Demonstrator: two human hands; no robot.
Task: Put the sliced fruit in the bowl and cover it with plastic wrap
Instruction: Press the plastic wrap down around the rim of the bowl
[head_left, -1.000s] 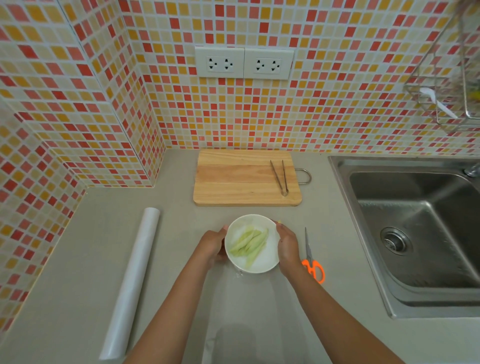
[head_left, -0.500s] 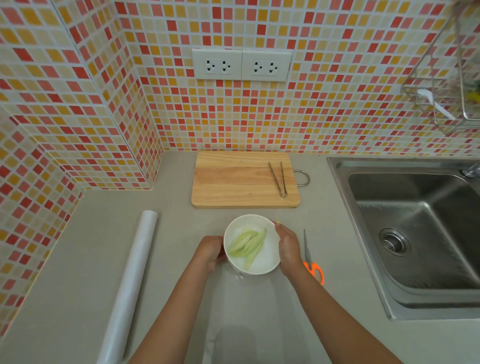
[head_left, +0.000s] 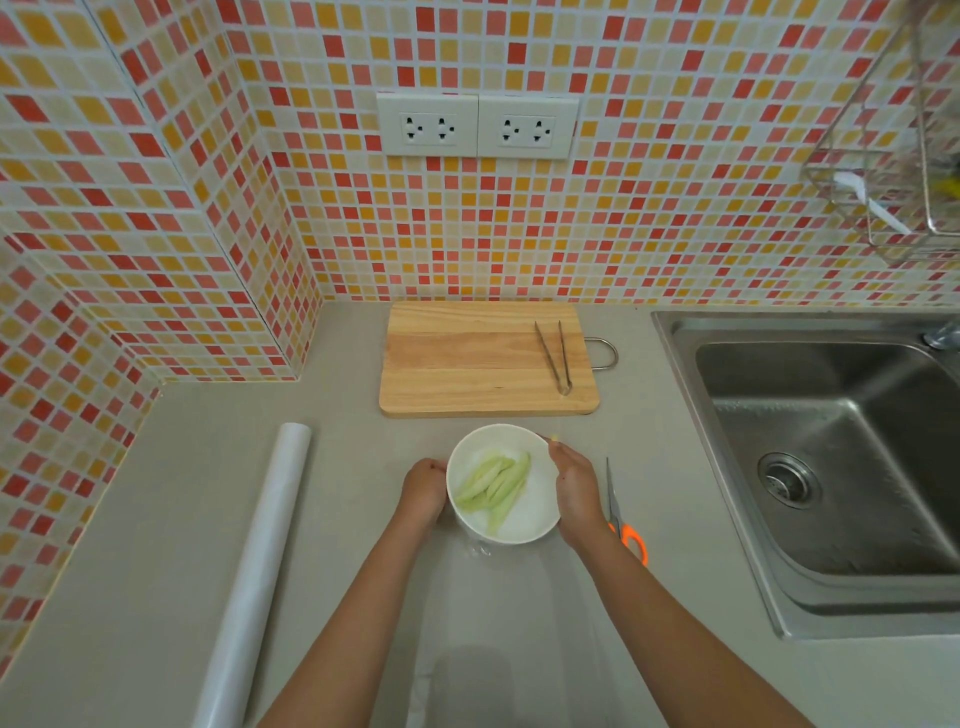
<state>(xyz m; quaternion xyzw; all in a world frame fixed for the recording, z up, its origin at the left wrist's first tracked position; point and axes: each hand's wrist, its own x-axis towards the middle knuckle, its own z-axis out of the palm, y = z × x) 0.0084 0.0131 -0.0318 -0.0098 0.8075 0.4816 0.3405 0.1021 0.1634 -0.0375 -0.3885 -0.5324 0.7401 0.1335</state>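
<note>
Now lowered left hand (head_left: 423, 488) down bowl (head_left: 535, 522) side, curled, grasp unclear; still cupping rim with right hand (head_left: 574, 486); fruit (head_left: 493, 486) inside, wrap (head_left: 514, 623) at near edge.

Small red, orange and cream mosaic tiles cover the walls (head_left: 675, 156), which carry twin white sockets (head_left: 478, 126). A grey countertop (head_left: 156, 519) holds a steel sink (head_left: 831, 467). A wire rack (head_left: 893, 171), perhaps wall-hung, is at upper right.

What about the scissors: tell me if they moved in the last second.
No. The scissors keep the same gap to the sink, blades toward the wall, beside the right hand.
</note>
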